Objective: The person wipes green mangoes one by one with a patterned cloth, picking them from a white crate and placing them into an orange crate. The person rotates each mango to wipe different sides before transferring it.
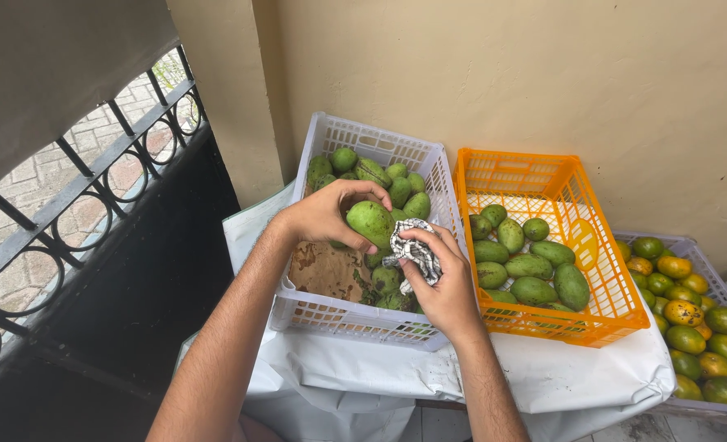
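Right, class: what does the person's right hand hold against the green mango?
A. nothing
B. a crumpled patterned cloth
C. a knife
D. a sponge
B: the right hand grips a crumpled black-and-white cloth pressed against the green mango, which the left hand holds over the white crate.

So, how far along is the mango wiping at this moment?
Done, it seems: about ten mangoes lie in the orange crate. In hand: the left hand holds a green mango while the right hand presses a patterned cloth on it. Left: many mangoes in the white crate.
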